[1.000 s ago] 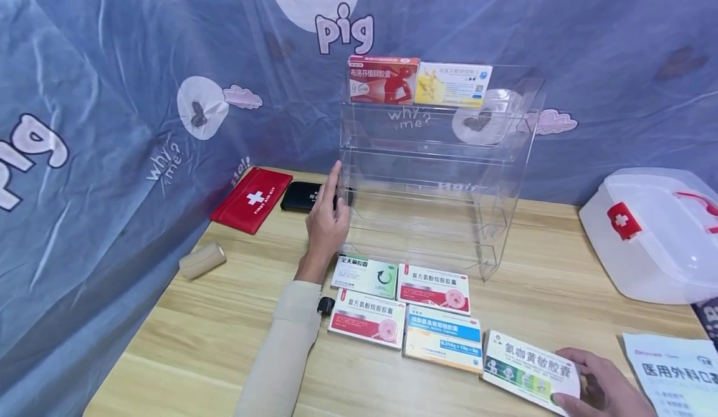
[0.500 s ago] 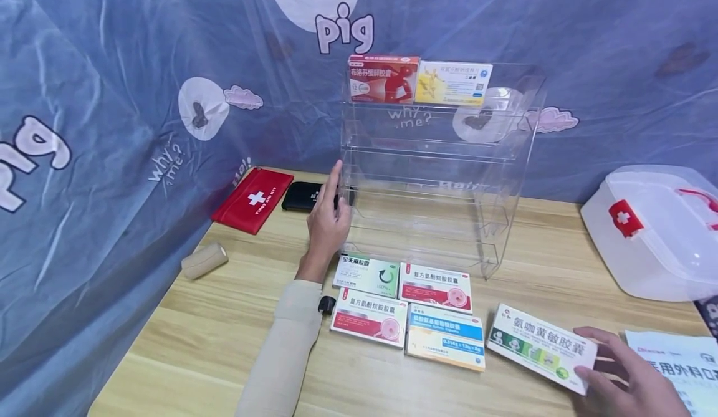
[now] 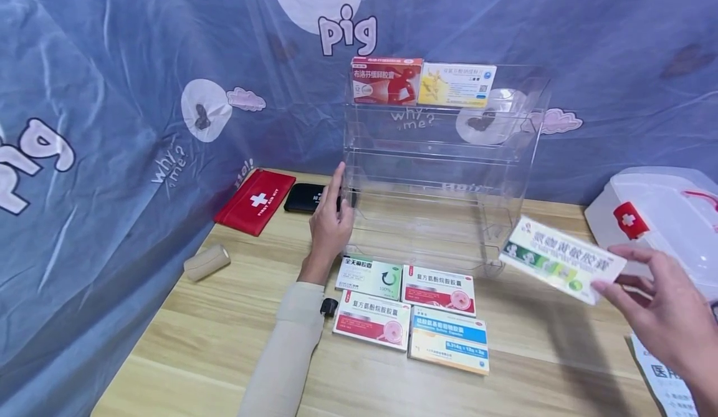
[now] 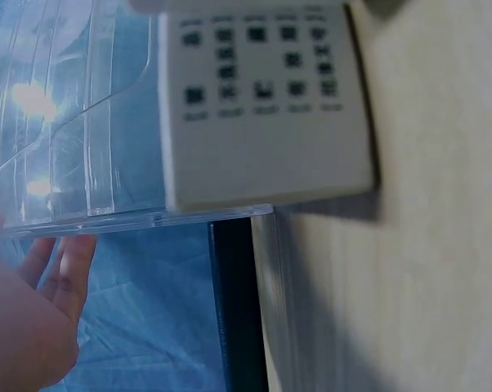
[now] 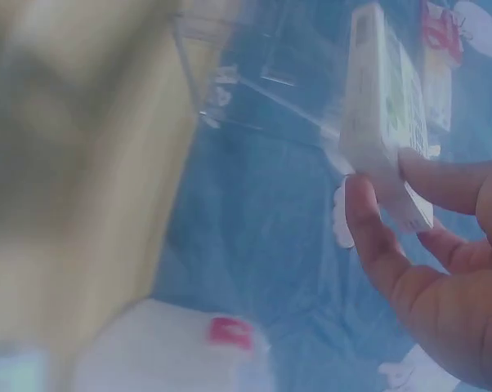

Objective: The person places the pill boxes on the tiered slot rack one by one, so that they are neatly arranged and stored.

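Observation:
My right hand (image 3: 667,298) pinches a white and green medicine box (image 3: 563,259) by its right end, thumb in front and fingers behind. The box is tilted and held above the table, in front of the rack's lower right corner. In the right wrist view the same medicine box (image 5: 385,122) shows edge-on between thumb and fingers. My left hand (image 3: 331,220) rests with straight fingers against the left side of the clear acrylic rack (image 3: 426,174). A red medicine box (image 3: 387,81) and a white-yellow one (image 3: 457,85) stand on its top tier.
In front of the rack several medicine boxes lie flat, among them a blue and orange one (image 3: 449,340). A red first aid pouch (image 3: 255,202), a black case (image 3: 304,197) and a tan roll (image 3: 207,262) lie left. A white first aid case (image 3: 617,186) and a mask packet (image 3: 664,373) are right.
My right hand has lifted the white and green medicine box off the table and carried it up toward the rack. The left hand stays at the rack's side.

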`<state>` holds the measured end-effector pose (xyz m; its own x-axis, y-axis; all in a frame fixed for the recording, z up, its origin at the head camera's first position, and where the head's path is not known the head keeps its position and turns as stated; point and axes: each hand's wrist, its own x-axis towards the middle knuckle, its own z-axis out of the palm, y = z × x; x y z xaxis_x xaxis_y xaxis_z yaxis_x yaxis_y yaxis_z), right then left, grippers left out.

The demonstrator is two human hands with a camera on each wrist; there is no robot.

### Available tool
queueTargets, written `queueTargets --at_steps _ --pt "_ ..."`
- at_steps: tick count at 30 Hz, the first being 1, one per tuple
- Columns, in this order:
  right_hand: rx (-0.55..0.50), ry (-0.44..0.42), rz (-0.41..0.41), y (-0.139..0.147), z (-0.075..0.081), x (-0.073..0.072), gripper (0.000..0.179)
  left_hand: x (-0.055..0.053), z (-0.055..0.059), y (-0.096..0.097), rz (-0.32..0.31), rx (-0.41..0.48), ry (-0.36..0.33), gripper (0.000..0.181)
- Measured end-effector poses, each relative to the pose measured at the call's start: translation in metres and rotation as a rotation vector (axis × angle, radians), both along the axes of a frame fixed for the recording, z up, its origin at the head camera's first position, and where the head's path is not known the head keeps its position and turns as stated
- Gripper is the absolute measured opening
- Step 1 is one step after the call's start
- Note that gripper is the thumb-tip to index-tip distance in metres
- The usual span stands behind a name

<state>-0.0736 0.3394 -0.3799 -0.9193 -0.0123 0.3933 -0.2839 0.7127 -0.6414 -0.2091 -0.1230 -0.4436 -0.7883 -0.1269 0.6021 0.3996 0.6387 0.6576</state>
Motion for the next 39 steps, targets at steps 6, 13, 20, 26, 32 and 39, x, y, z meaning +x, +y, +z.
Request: queueTargets --at_steps 6,13,20,26,32,39 --pt "0.021 0.09 -0.006 -0.024 0.04 -0.037 0.065 -0.001 -0.001 0.0 -0.005 -0.003 -0.01 0.077" --pt "-0.053 0.128 -0.066 -0.065 0.079 -0.077 0.065 0.0 0.0 -0.004 -0.013 0.001 -0.014 0.076" --pt "-0.094 0.152 -0.064 -0.101 0.103 -0.123 0.061 0.0 0.001 -0.004 -0.033 0.004 -0.03 0.075" --pt "-0.035 0.227 -0.067 -0.127 0.117 -0.153 0.059 0.0 0.0 -0.003 -0.028 0.003 -0.03 0.075" --pt "-0.041 0.304 -0.012 -0.143 0.113 -0.173 0.056 0.0 0.0 -0.003 -0.026 0.003 -0.015 0.076" --pt "0.002 0.352 -0.001 -0.151 0.1 -0.183 0.056 0.001 0.0 -0.002 -0.023 0.006 0.021 0.075"
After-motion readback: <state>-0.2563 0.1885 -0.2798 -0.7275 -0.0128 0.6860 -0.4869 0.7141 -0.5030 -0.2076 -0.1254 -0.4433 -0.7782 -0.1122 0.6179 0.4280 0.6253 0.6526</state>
